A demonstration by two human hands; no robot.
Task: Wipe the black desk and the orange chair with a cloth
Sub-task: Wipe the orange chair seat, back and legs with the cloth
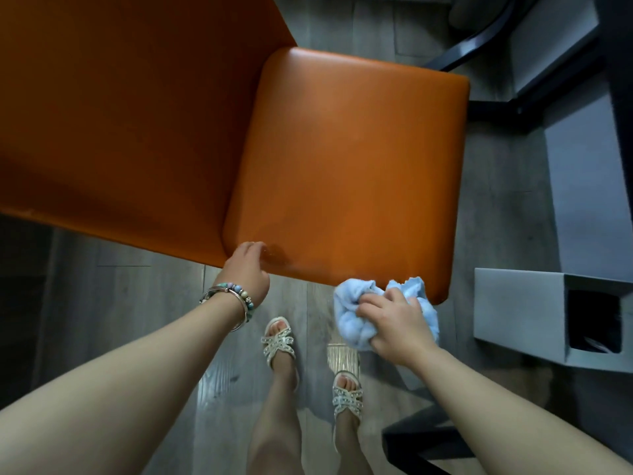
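The orange chair (pixel 346 173) fills the upper view — smooth, glossy seat, with a damp-looking smear near its front-left corner. The left hand (pixel 248 270) rests curled over that near seat edge. The right hand (pixel 394 323) grips a bunched light-blue cloth (pixel 346 320) against the front-right edge, above the grey wood floor (pixel 137 303).
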